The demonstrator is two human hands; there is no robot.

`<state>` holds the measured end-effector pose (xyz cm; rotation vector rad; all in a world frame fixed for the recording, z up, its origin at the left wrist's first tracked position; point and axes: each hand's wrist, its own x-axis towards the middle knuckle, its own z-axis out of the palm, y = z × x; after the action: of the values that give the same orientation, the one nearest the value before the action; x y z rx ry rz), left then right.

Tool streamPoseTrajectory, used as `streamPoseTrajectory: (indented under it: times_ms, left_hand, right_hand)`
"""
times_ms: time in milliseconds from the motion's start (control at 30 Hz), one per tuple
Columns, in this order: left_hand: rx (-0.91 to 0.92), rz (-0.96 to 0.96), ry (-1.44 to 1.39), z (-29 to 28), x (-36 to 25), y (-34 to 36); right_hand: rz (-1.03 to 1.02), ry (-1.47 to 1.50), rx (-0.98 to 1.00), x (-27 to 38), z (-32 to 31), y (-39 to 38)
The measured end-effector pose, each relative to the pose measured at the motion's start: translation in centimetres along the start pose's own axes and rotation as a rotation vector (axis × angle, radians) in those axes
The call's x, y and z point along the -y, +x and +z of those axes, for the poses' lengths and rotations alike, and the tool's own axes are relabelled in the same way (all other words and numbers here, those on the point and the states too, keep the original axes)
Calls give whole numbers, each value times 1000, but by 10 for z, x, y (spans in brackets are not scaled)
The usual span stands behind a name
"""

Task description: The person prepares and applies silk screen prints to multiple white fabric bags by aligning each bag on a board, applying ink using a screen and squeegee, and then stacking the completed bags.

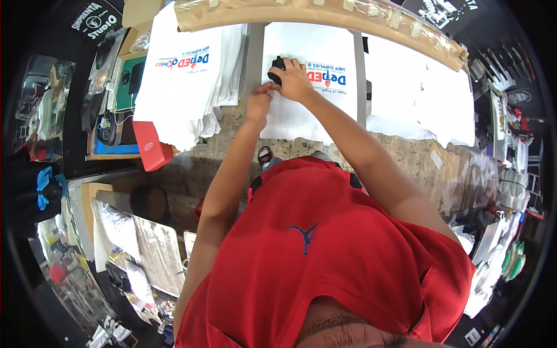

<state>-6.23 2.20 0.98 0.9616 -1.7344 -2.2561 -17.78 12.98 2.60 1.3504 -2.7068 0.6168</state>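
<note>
A white printed sheet [313,43] with blue and red marks lies flat on a grey board [361,87] in front of me. My right hand [295,80] is closed over a small black object [277,71] and rests it on the sheet, left of the print. The palm and fingers cover part of that object, so its kind is unclear. Just below, my left hand [260,103] is closed, its fingertips at the object's lower edge. Whether they pinch something there is hidden.
Overlapping printed white sheets [180,87] hang in a stack at left, beside a red box [152,146]. More white sheets [420,98] lie at right. A taped cardboard roll or edge [325,14] runs along the far side. Shelves with goods [510,127] stand at far right.
</note>
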Motion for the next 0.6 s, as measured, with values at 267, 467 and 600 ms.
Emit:
streamPoseTrajectory:
  times_ms: [267,467,600]
  left_hand:
    - [28,56,12,-6,13,1]
    - [28,219,579,-15,23,-11]
    - [589,60,773,5,-51,-77]
  right_hand:
    - [262,25,-269,-59,-2,-2]
    - [888,189,-636,-194,-56,-94]
    - [1175,1234,-863,-271,-74,-247]
